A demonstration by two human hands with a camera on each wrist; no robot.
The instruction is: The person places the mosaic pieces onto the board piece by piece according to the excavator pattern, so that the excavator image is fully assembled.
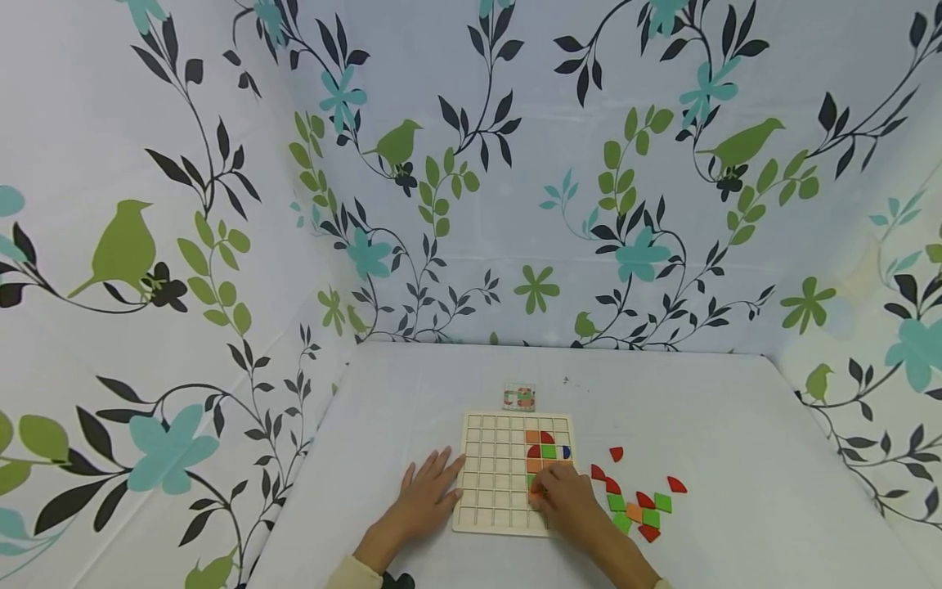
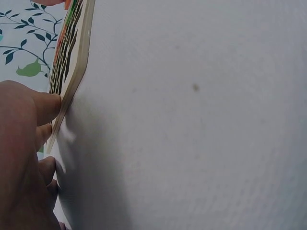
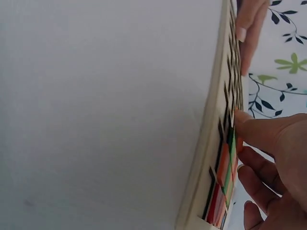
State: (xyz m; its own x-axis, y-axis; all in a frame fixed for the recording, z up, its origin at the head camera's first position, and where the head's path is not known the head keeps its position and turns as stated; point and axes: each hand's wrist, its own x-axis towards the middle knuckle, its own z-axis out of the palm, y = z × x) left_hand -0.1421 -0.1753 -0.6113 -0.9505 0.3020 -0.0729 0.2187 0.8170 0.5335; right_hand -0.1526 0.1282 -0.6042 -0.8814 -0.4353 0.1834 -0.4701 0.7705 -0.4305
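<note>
A light wooden grid board (image 1: 493, 530) lies on the white table. My left hand (image 1: 421, 505) rests beside its left edge, fingers spread, with thumb and fingertips touching the rim. Over the board's lower right part, my right hand (image 1: 572, 503) pinches an orange tile (image 1: 538, 498) between thumb and fingers, at the grid cells. Orange, red, green and blue tiles fill some cells on the right side, among them a green square (image 1: 548, 451) and a blue piece (image 1: 566, 451). The right hand covers part of these rows. In the right wrist view, the thumb (image 3: 259, 132) meets the tile.
Loose red, green and orange tiles (image 1: 634, 513) lie scattered right of the board, with one red piece (image 1: 616, 453) farther back. A small patterned card (image 1: 519, 397) sits behind the board. Patterned cloth (image 1: 456, 204) hangs around the table.
</note>
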